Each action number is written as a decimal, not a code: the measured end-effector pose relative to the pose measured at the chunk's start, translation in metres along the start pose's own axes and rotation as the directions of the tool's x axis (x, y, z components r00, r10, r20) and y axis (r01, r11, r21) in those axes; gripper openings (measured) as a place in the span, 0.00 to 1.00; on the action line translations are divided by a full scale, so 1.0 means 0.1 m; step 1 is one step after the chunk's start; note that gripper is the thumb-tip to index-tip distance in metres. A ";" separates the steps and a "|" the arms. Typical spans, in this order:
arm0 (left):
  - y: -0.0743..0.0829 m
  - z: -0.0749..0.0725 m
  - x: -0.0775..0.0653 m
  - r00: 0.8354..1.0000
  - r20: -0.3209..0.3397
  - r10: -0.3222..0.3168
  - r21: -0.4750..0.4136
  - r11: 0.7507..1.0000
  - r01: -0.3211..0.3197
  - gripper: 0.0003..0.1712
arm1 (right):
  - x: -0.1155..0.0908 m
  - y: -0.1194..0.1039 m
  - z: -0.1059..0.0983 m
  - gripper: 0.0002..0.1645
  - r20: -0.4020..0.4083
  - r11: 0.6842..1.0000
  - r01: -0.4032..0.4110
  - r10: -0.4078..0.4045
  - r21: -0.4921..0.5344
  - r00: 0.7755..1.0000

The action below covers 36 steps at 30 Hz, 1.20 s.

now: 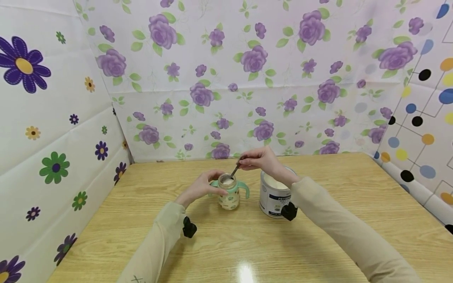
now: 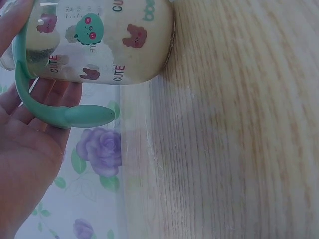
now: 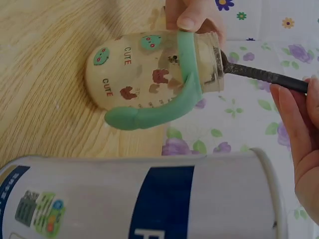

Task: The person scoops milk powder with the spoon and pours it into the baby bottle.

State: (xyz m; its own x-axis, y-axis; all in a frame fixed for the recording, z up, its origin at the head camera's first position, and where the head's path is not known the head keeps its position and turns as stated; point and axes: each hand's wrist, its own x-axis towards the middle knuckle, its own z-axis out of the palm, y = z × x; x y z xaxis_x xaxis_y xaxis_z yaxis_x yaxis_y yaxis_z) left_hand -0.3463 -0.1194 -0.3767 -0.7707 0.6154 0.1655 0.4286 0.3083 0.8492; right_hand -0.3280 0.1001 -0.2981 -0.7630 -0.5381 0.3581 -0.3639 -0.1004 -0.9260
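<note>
Toward the far edge of the surface (image 1: 226,251), roughly midway between its side edges: bottle (image 1: 229,201), upright, green handles (image 3: 159,117), pale contents. Left grip (image 1: 202,185) spread to bottle width, holds it near the neck, thumb on the near side, fingers behind. Right grip (image 1: 263,160) drawn to a pinch on dark spoon (image 3: 264,75); spoon slants, lower end in bottle mouth. Toward the right edge, just beside the bottle, not touching: tin (image 1: 266,200), uncovered, pale contents, right wrist passing over its rim.
</note>
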 end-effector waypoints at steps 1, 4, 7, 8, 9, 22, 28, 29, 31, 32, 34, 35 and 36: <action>-0.02 0.00 0.01 1.000 0.000 0.002 0.002 1.000 -0.002 0.29 | 0.00 0.02 -0.01 0.11 0.021 1.000 0.020 -0.020 -0.003 1.000; 0.02 0.00 -0.01 1.000 0.006 0.008 -0.003 1.000 -0.008 0.29 | -0.02 0.03 -0.03 0.11 0.059 0.998 0.054 -0.053 -0.027 0.997; 0.08 0.00 -0.03 1.000 0.008 0.010 -0.008 1.000 -0.010 0.29 | -0.03 0.03 -0.05 0.11 0.077 0.997 0.064 -0.061 -0.033 0.995; 0.10 0.01 -0.04 1.000 0.008 0.012 -0.010 1.000 -0.012 0.29 | -0.03 0.03 -0.05 0.11 0.080 0.997 0.065 -0.062 -0.034 0.995; 0.12 0.01 -0.05 1.000 0.008 0.014 -0.011 1.000 -0.014 0.29 | -0.04 0.03 -0.05 0.11 0.080 0.997 0.065 -0.062 -0.034 0.995; 0.22 0.01 -0.08 0.999 0.026 0.036 -0.002 0.999 -0.036 0.28 | -0.07 0.03 -0.08 0.10 0.013 0.992 0.119 -0.119 -0.037 0.993; 0.24 0.01 -0.08 0.999 0.028 0.028 -0.004 1.000 -0.028 0.28 | -0.09 0.04 -0.08 0.11 0.037 0.992 0.122 -0.121 -0.029 0.992; 0.24 0.01 -0.08 0.999 0.026 0.030 -0.003 1.000 -0.030 0.28 | -0.09 0.04 -0.08 0.11 0.043 0.992 0.124 -0.123 -0.030 0.991; 0.24 0.01 -0.08 0.999 0.025 0.032 -0.002 1.000 -0.032 0.28 | -0.09 0.03 -0.08 0.11 0.042 0.991 0.129 -0.128 -0.039 0.991; 0.24 0.01 -0.08 0.999 0.024 0.033 0.001 0.999 -0.033 0.28 | -0.09 0.03 -0.09 0.11 0.035 0.991 0.127 -0.126 -0.042 0.991; 0.24 0.01 -0.08 0.999 0.024 0.033 0.004 0.999 -0.033 0.28 | -0.08 0.04 -0.09 0.10 0.021 0.992 0.119 -0.118 -0.041 0.993; 0.24 0.01 -0.08 0.999 0.025 0.031 0.005 0.999 -0.032 0.28 | -0.07 0.06 -0.10 0.10 0.013 0.993 0.113 -0.112 -0.044 0.994; 0.24 0.01 -0.08 0.999 0.026 0.030 0.004 1.000 -0.031 0.28 | -0.06 0.09 -0.11 0.11 0.008 0.993 0.109 -0.109 -0.051 0.994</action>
State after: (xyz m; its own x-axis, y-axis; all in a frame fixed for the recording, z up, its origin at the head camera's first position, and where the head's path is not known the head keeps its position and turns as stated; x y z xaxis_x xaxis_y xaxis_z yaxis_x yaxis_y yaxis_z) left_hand -0.3300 -0.1161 -0.3582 -0.7448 0.6430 0.1783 0.4540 0.2926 0.8416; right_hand -0.3327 0.1119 -0.3068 -0.7143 -0.5308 0.4561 -0.4719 -0.1160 -0.8740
